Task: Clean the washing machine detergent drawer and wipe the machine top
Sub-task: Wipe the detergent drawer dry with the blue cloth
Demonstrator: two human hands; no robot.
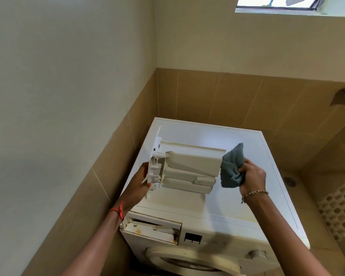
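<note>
Both hands up: left (141,181) grips drawer (187,170); right (252,176) grips cloth (231,166).

On my feed both forearms were bare right to the frame edge. L wrist carried a thin red thread band (119,211), tied w/ short loose ends sticking out at the knot. On the left hand (141,180) I made out one thumbnail (149,184), painted coral-pink. Just below the right hand (252,176), the R wrist wore a slim bracelet (254,193) of small gold & pale beads, w/ a tiny bit dangling at one end. Couldn't read finer detail at that res.
</note>
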